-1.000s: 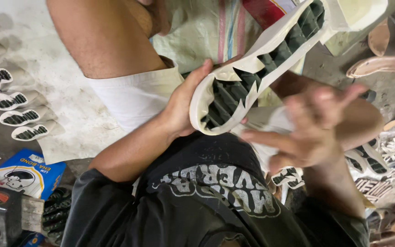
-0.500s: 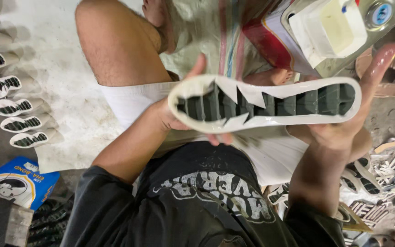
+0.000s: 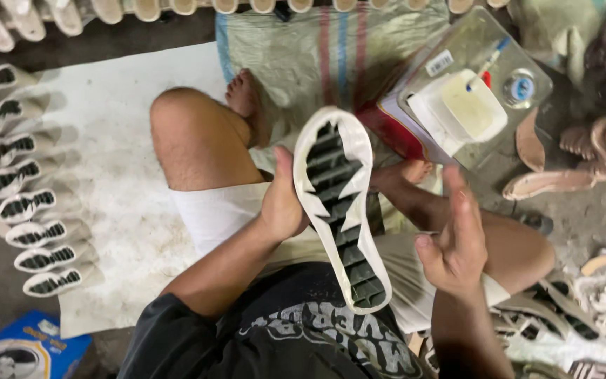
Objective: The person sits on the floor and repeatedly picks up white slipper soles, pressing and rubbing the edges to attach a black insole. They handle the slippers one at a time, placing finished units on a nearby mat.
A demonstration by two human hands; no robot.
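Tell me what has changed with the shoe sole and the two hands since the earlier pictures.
The shoe sole has swung from lying crosswise to standing lengthwise, tread side up. The right hand, which was steadying its far end half a second ago, has let go and now hangs open beside it. The left hand still grips the sole's edge. The row of soles on the floor is unchanged.

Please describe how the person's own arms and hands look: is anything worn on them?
Both forearms are bare. The left hand and the right hand have no gloves, and I see no rings, watch or bracelet. A black short sleeve covers the left upper arm. The fingernails look short.
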